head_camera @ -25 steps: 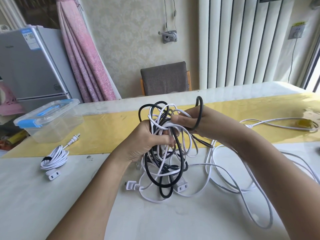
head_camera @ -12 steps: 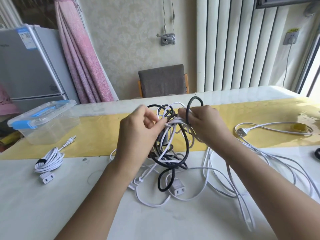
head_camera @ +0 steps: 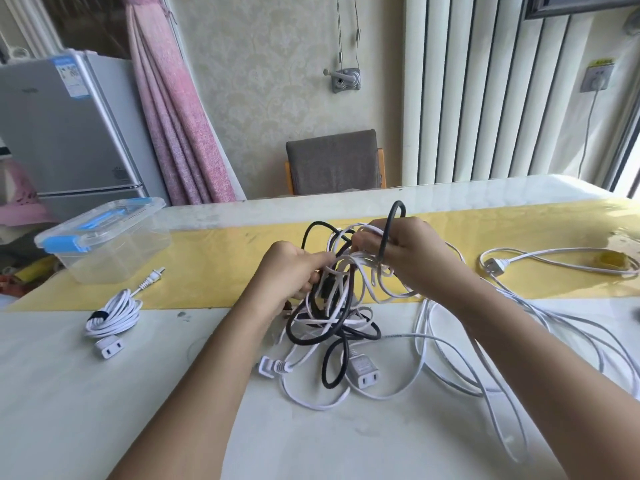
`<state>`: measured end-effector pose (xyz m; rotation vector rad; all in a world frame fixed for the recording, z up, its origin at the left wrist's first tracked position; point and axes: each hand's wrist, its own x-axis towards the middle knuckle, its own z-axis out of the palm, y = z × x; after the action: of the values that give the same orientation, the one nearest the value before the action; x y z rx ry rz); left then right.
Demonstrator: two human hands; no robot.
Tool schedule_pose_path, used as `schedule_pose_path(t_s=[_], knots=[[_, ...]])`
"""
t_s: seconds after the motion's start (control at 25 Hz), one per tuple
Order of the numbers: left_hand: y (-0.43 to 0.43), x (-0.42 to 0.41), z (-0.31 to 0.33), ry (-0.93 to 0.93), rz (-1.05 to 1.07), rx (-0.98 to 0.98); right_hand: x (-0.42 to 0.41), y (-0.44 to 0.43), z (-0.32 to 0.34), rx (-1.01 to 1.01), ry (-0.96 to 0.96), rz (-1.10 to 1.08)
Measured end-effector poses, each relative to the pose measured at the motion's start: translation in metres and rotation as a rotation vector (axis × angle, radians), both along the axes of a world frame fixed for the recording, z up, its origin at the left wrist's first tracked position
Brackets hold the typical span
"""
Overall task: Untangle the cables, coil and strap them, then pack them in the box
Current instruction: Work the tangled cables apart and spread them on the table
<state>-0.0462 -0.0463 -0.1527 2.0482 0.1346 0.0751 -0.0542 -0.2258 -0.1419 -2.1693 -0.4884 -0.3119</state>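
**A soft knot, held at its top**

Both hands are up in the tangle of black and white power cables [head_camera: 332, 317], which is lifted at its top over the white tabletop [head_camera: 104, 393] while its lower loops trail on the surface, just in front of the yellow glossy runner [head_camera: 214, 271]. The left hand [head_camera: 291, 268] has its fingers curled round a few strands on the near-left side of the knot. The right hand [head_camera: 412, 258] is closed on white strands at the top, with a loop of the thick black rubbery cable [head_camera: 389, 233] standing up past its knuckles.

From where I stand this looks light and limp. The thin white cord flops and drapes; the black one seems stiffer and holds its curves, so it should spring back rather than lie where it is put. Neither looks fragile, though I would not yank at the moulded ends. The sensible holds, I think, are those ends: the white flat two-slot socket [head_camera: 363, 370] and the white angled plug [head_camera: 272, 365] lying free at the bottom, to be fed back through the loops.

One white coiled cable bound with a dark strap [head_camera: 114, 313] lies well to the left, near the clear plastic box with blue latches [head_camera: 104, 244], whose lid is on.
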Motion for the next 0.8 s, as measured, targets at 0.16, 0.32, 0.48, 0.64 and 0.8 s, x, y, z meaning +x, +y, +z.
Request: schedule_pose_path(t_s=[0.16, 0.32, 0.48, 0.64, 0.8], knots=[[0.004, 0.001, 0.006, 0.131, -0.107, -0.504, -0.001, -0.004, 0.001, -0.025, -0.043, 0.057], [0.016, 0.003, 0.019, 0.147, -0.262, -1.001, -0.005, -0.007, 0.009, -0.039, -0.083, 0.096], [0.033, -0.009, 0.035, 0.107, -0.478, -1.366, 0.0, -0.011, 0.009, -0.138, -0.213, 0.012], [0.033, -0.02, 0.042, 0.179, -0.592, -1.129, 0.004, -0.011, 0.003, -0.226, -0.224, -0.001], [0.027, -0.02, 0.045, -0.026, -0.343, -0.928, 0.002, -0.003, 0.0, -0.238, -0.217, -0.011]])
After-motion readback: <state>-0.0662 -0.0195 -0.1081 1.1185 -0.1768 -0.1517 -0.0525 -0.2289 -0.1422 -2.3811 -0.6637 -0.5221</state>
